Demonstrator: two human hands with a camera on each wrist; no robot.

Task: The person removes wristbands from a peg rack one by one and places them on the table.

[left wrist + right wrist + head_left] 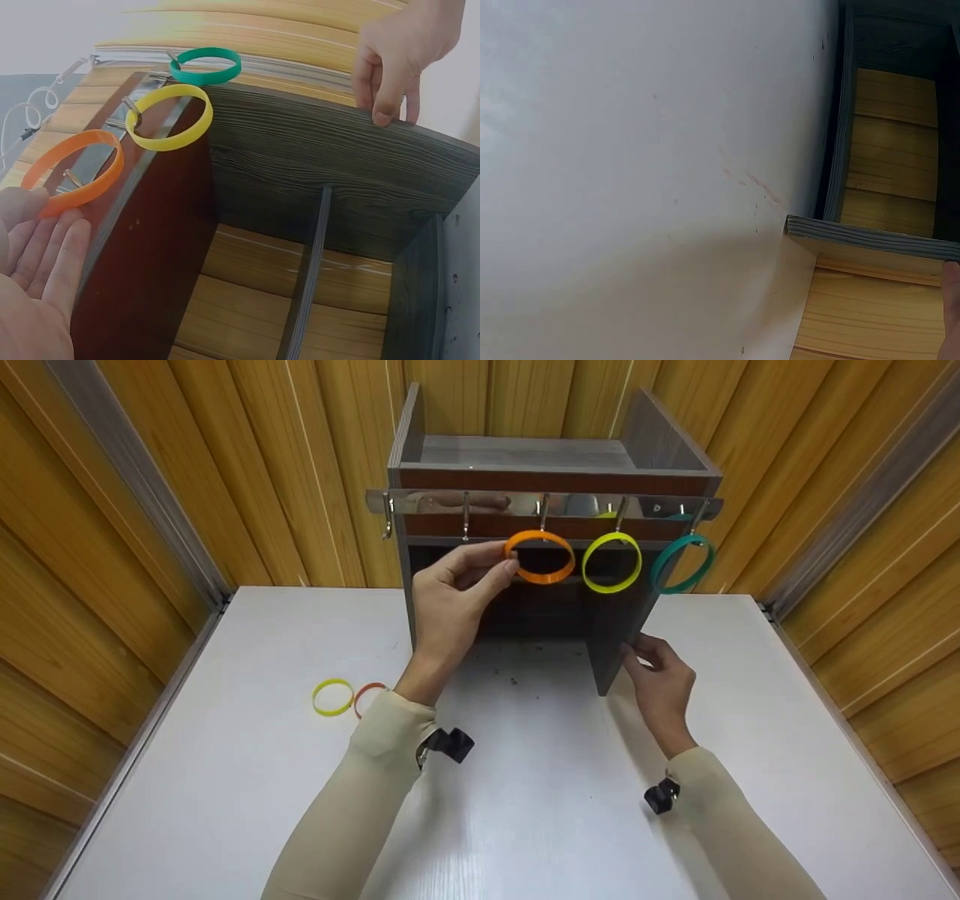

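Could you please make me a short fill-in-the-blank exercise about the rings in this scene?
1. The orange ring is pinched by the ____ hand.
2. In the head view, the green ring hangs at the ____ end of the rail.
3. Of the three rings at the rail, the middle ring is ____.
4. Beside the yellow ring on the table lies one that is ____.

Missing words: left; right; yellow; red.

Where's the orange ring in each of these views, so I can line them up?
Head: the orange ring is slightly right of center, in the upper half, pinched by the left hand.
Left wrist: the orange ring is near the left edge, about mid-height.
Right wrist: not in it.
Shared landmark: the gray shelf, visible in all three views.
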